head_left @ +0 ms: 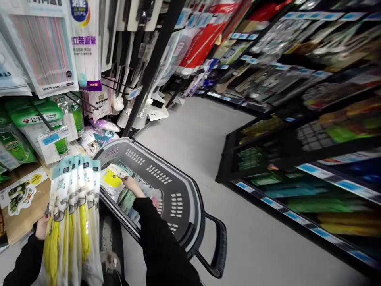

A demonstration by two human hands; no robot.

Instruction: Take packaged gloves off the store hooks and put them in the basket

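Observation:
At the lower left, my left hand [43, 226] is closed on the side of several long packs of yellow rubber gloves [71, 210]. They are clear packs with teal tops, overlapping in a fan and hanging upright. My right hand [133, 186] reaches into the grey shopping basket [187, 190] and pinches the edge of a packet with a white and yellow label [113, 178]. Other bagged goods [127, 200], greenish and clear, lie beneath that hand. The fingertips of my left hand are partly hidden by the glove packs.
Packs of straws [41, 43] and green packets [38, 115] hang on hooks at the left. A brown paper pack [26, 202] lies beside the gloves. A black shelf post [151, 67] stands behind the basket. Blurred shelves [297, 178] line the right, across a grey floor [190, 127].

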